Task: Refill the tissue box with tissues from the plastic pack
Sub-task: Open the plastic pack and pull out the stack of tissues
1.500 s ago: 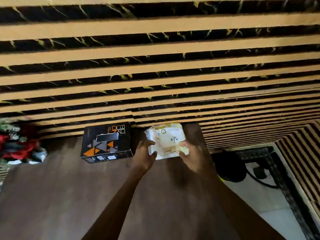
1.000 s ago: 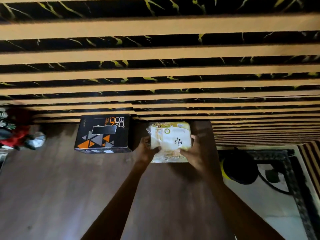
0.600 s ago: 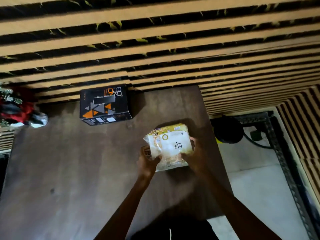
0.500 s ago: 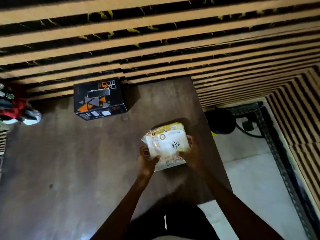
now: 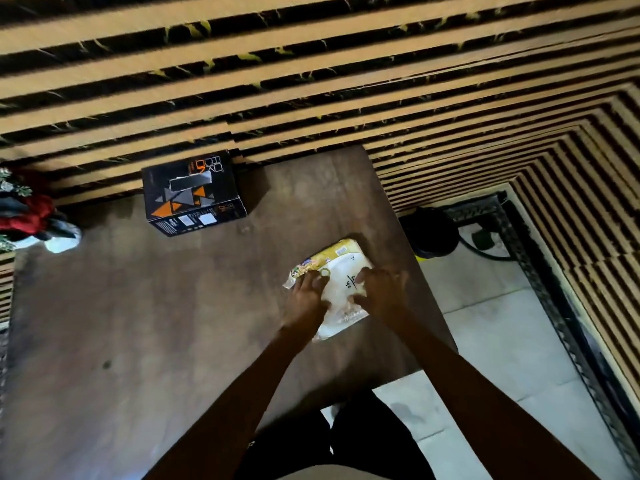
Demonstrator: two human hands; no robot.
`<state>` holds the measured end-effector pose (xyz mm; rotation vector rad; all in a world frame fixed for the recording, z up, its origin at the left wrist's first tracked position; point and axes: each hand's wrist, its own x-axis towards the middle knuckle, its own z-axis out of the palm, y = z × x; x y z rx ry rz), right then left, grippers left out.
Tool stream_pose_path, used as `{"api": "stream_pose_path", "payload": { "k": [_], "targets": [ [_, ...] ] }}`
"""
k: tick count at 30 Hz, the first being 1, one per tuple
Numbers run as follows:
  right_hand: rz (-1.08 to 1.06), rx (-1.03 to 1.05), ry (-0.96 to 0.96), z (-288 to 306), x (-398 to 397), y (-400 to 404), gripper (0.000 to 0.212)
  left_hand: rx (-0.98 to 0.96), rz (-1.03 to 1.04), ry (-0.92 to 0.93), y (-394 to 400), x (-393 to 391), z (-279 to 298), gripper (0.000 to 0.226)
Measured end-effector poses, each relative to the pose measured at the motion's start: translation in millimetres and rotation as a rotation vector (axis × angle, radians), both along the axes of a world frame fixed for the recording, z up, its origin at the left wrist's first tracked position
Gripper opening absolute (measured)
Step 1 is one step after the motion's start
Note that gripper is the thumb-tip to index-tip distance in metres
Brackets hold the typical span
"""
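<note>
Black tissue box [image 5: 194, 194] with orange and grey triangles; white-and-yellow plastic pack [image 5: 341, 275]; dark brown table [image 5: 145, 323]; tan-and-black striped wall [image 5: 311, 81]; pale tiled floor [image 5: 502, 341].

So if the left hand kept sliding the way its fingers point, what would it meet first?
The left hand already rests on the plastic pack; beyond that looks like bare table, then probably the slatted wall. Depth is uncertain.

hands [image 5: 346, 292] seemingly pressing plastic pack [image 5: 337, 275], table [image 5: 138, 323]
</note>
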<state>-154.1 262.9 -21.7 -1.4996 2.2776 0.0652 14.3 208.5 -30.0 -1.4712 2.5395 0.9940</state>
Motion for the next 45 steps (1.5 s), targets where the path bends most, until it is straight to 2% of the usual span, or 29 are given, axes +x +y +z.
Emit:
{"api": "stream_pose_path", "payload": {
  "k": [3, 5, 8, 12, 15, 17, 19, 22, 25, 28, 30, 33, 36, 37, 40, 41, 45],
  "targets": [
    [-0.018, 0.177, -0.074, -3, -5, -22, 0.038, 0.016, -0.062, -0.092, -7, -5, 1, 0.073],
    [-0.023, 0.283, -0.091, -14, -12, -35, 0.045, 0.012, -0.072, -0.110, -8, -8, 3, 0.077],
    [-0.059, 0.272, -0.073, -30, -15, -42, 0.053, 0.011, -0.057, -0.109, -8, -10, 3, 0.079],
    [-0.136, 0.295, -0.068, -26, -9, -41, 0.054, 0.015, -0.036, -0.111, -5, -12, 2, 0.080],
    [-0.215, 0.285, -0.244, -36, -15, -43, 0.052, 0.019, -0.031, -0.136, -3, -15, 3, 0.078],
    [-0.211, 0.265, -0.380, -47, -22, -42, 0.038, 0.011, -0.046, -0.160, -3, -15, 2, 0.076],
    [-0.225, 0.201, -0.503, -25, -20, -33, 0.012, 0.003, -0.069, -0.179, -5, -16, 2, 0.077],
    [-0.173, 0.027, -0.596, -11, -20, -14, 0.002, 0.014, -0.077, -0.191, -4, -17, 2, 0.082],
    [-0.104, -0.102, -0.587, 1, -26, 9, 0.004, 0.028, -0.036, -0.176, 0, -21, 7, 0.077],
    [-0.018, -0.168, -0.548, 9, -36, 29, 0.006, 0.031, 0.033, -0.013, 7, -22, 14, 0.042],
    [0.008, -0.190, -0.525, 13, -39, 43, 0.006, 0.091, -0.038, 0.060, 20, -19, 19, 0.027],
    [0.007, -0.204, -0.534, 15, -42, 58, 0.011, 0.176, -0.148, 0.047, 38, -13, 21, 0.024],
    [0.021, -0.240, -0.548, 14, -50, 66, 0.009, 0.194, -0.121, 0.038, 44, -13, 20, 0.016],
    [0.077, -0.248, -0.528, 17, -50, 69, 0.009, 0.192, -0.095, 0.043, 44, -14, 20, 0.014],
    [0.335, -0.280, -0.357, 22, -45, 78, 0.035, 0.178, -0.039, 0.049, 48, -18, 21, 0.014],
    [0.384, -0.311, -0.304, 24, -41, 80, 0.036, 0.186, -0.026, 0.058, 48, -18, 20, 0.014],
    [0.569, -0.502, -0.184, 19, -34, 87, 0.004, 0.239, 0.048, 0.157, 51, -16, 21, 0.012]
  ]
}}
